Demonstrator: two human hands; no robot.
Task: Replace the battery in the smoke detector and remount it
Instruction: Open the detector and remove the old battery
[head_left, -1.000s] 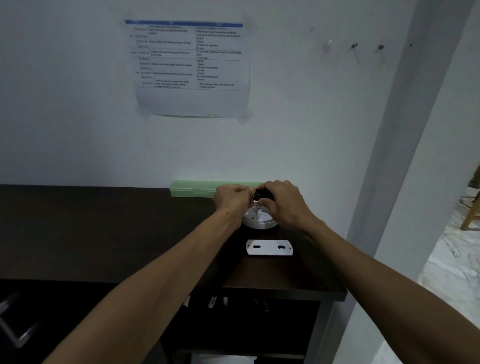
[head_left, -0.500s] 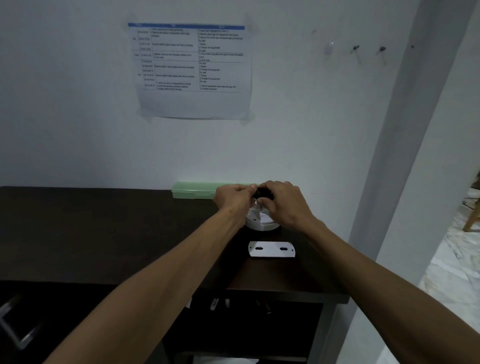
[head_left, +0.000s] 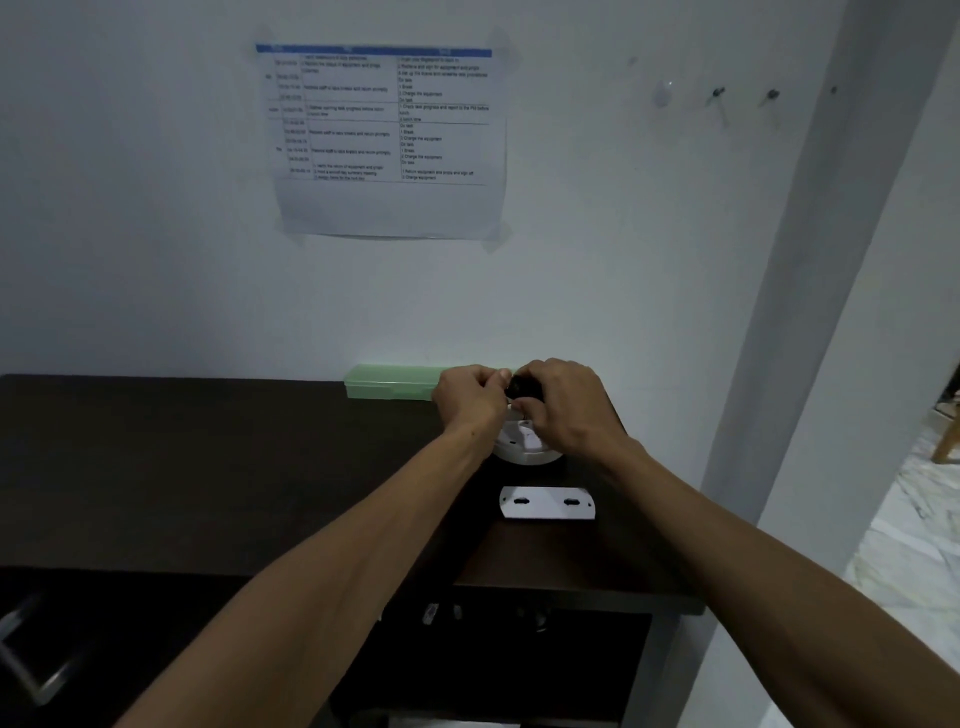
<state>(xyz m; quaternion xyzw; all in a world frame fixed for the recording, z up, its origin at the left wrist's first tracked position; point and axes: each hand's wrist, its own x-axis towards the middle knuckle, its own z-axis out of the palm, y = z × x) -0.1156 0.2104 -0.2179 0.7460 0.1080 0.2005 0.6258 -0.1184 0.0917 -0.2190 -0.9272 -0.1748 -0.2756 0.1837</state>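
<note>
Arms stretch forward, left grip (head_left: 470, 397) and right grip (head_left: 566, 405) pinching battery (head_left: 519, 387) above smoke detector (head_left: 524, 448).

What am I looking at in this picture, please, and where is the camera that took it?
There is no machine here. A person wears a wide-angle camera on the head, so you look forward and down along both bare forearms. On the dark table lies a round white smoke detector. Nearer the person lies its flat white mounting plate, which has two slots. A pale green box sits against the wall, below a taped-up printed sheet. Above the detector, the left hand and the right hand meet with fingers curled, pinching a small black battery. The fingers hide how it connects.
</note>
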